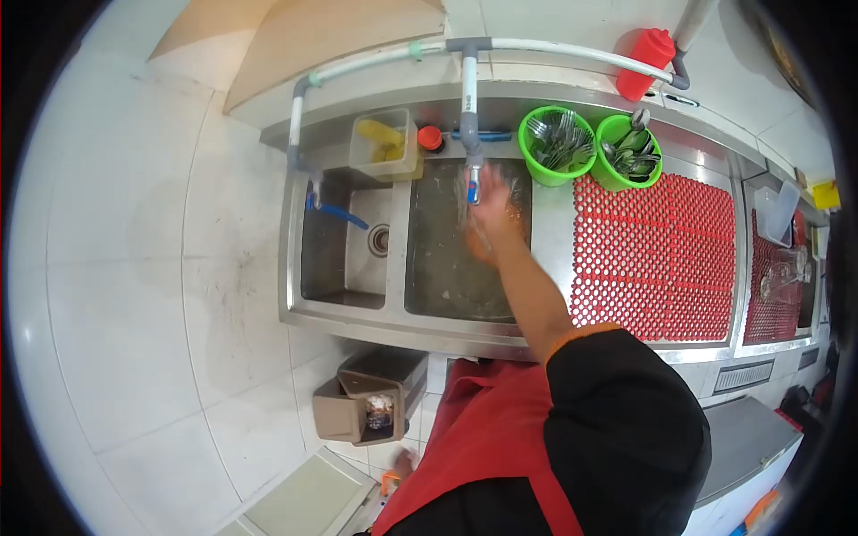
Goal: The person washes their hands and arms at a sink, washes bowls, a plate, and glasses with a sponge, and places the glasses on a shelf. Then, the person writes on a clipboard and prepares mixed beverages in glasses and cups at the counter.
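A: Here's the right hand (492,192), up at the tap (473,186) over the middle basin (438,286), partly hidden by the spout!

B: Fingers apart or together?

A: Can't tell, they're blurred. The left hand I can't pick out at all.

B: And the clear streaks beside it?

A: Water or thin plastic, too smeared to call. Something orange (516,219) sits in the basin, with the wrist crossing over it.

B: Why such a long stretch?

A: The tap stands at the back edge, so the arm has to span the basin.

B: Now the containers!

A: Left of the tap, a clear tub (391,168) on the back ledge, yellow pieces (382,140) inside. To the right, two green baskets: forks (561,147) in the left basket (554,178), mostly spoons (635,152) in the right basket (627,183).

B: Upended in there, probably so they drip dry?

A: Likely! And the red mat (652,259) on the bench (552,259) is full of holes, presumably for drainage.

B: Below?

A: A brown bin (335,415), open, its dark and pale contents unclear.
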The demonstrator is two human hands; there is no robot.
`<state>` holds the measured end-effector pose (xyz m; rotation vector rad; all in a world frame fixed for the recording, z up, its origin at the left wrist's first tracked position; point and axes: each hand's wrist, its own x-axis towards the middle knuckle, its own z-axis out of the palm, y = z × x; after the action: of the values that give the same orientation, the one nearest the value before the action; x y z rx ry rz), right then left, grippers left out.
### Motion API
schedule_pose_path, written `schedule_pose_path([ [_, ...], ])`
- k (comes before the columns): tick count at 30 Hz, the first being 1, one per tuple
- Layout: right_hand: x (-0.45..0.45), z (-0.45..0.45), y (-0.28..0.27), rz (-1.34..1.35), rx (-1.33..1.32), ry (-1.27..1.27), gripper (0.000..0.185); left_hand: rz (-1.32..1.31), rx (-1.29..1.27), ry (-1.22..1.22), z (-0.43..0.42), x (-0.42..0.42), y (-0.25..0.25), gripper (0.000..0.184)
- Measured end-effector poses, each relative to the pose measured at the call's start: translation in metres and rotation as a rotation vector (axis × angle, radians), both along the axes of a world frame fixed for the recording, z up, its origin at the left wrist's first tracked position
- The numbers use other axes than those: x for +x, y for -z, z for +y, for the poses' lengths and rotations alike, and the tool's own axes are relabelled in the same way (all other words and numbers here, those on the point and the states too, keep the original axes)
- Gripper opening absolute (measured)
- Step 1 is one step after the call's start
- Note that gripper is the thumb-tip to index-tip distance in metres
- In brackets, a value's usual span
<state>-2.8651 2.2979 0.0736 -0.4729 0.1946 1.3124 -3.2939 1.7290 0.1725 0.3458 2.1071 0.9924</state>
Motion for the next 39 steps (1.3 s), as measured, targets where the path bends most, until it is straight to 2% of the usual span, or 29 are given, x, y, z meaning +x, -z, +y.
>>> schedule_pose_path([
  [1,0.007,0.019,-0.010,0.029,0.150,-0.035,0.048,-0.098,-0.130,-0.055,-0.032,0.015,0.002,0.032],
  [2,0.001,-0.005,-0.028,0.026,0.136,-0.051,0.048,-0.141,-0.209,-0.078,-0.055,0.023,0.001,0.031],
  [3,0.001,-0.029,-0.067,-0.005,-0.056,-0.107,0.047,-0.172,-0.249,-0.091,-0.069,0.024,0.003,0.031],
  [5,-0.013,-0.068,-0.090,-0.258,-0.309,-0.206,0.042,-0.219,-0.260,-0.137,-0.086,0.019,0.008,0.030],
  [6,-0.015,-0.095,-0.071,-0.472,-0.388,-0.249,0.040,-0.237,-0.255,-0.164,-0.094,0.014,0.010,0.029],
  [7,-0.016,-0.117,-0.053,-0.487,-0.438,-0.307,0.042,-0.246,-0.246,-0.193,-0.102,0.009,0.012,0.029],
  [8,-0.032,-0.139,-0.077,-0.558,-0.669,-0.307,0.042,-0.263,-0.235,-0.225,-0.110,0.003,0.017,0.028],
  [10,-0.041,-0.160,-0.003,-0.655,-0.811,-0.300,0.041,-0.284,-0.213,-0.281,-0.125,-0.013,0.025,0.027],
  [12,-0.054,-0.177,0.025,-0.802,-1.173,-0.420,0.038,-0.301,-0.192,-0.338,-0.140,-0.032,0.035,0.026],
  [13,-0.054,-0.183,0.028,-0.830,-1.166,-0.421,0.038,-0.311,-0.187,-0.368,-0.151,-0.038,0.041,0.026],
  [15,-0.068,-0.166,0.022,0.057,-0.783,-0.168,0.039,-0.315,-0.163,-0.444,-0.168,-0.056,0.056,0.025],
  [17,-0.083,-0.097,0.003,0.039,-0.318,-0.217,0.044,-0.315,-0.127,-0.520,-0.180,-0.083,0.075,0.025],
  [19,-0.067,-0.022,0.003,-0.089,-0.055,-0.435,0.053,-0.311,-0.098,-0.584,-0.190,-0.107,0.089,0.024],
  [21,-0.061,-0.044,-0.050,-0.330,-0.129,-0.715,0.060,-0.288,-0.090,-0.583,-0.178,-0.115,0.057,0.024],
  [22,-0.056,-0.078,-0.063,-0.524,-0.192,-0.846,0.065,-0.328,-0.174,-0.634,-0.215,-0.127,0.110,0.026],
  [23,-0.052,-0.108,-0.072,-0.752,-0.235,-0.905,0.069,-0.370,-0.256,-0.687,-0.226,-0.131,0.125,0.031],
  [25,-0.040,-0.167,-0.053,-1.135,-0.481,-0.800,0.074,-0.386,-0.333,-0.583,-0.232,-0.109,0.127,0.032],
  [26,-0.024,-0.170,0.000,-1.085,-0.081,-0.760,0.072,-0.403,-0.362,-0.566,-0.226,-0.098,0.123,0.033],
  [28,-0.021,-0.229,-0.024,-1.298,-0.311,-0.742,0.058,-0.438,-0.389,-0.533,-0.221,-0.084,0.120,0.034],
  [29,-0.001,-0.196,0.081,-0.622,-0.543,-0.618,0.054,-0.453,-0.394,-0.519,-0.217,-0.077,0.115,0.035],
  [30,-0.062,-0.194,-0.032,-0.533,-0.979,-0.365,0.045,-0.467,-0.394,-0.511,-0.217,-0.071,0.114,0.036],
  [33,-0.064,-0.087,0.024,-0.194,-0.158,-0.410,0.027,-0.484,-0.380,-0.503,-0.215,-0.059,0.104,0.038],
  [34,-0.070,-0.023,0.015,-0.043,-0.570,-0.340,0.030,-0.487,-0.382,-0.494,-0.217,-0.056,0.102,0.039],
  [35,-0.073,0.041,0.008,0.067,-0.274,-0.697,0.035,-0.491,-0.385,-0.483,-0.217,-0.051,0.101,0.040],
  [36,-0.108,0.068,-0.059,-0.322,-0.102,-0.677,0.042,-0.496,-0.394,-0.466,-0.218,-0.047,0.101,0.040],
  [38,-0.126,0.077,-0.115,-0.237,0.010,-0.827,0.055,-0.491,-0.400,-0.450,-0.224,-0.046,0.105,0.042],
  [39,-0.124,0.055,-0.137,-0.436,-0.180,-0.926,0.063,-0.489,-0.408,-0.439,-0.228,-0.047,0.107,0.043],
])
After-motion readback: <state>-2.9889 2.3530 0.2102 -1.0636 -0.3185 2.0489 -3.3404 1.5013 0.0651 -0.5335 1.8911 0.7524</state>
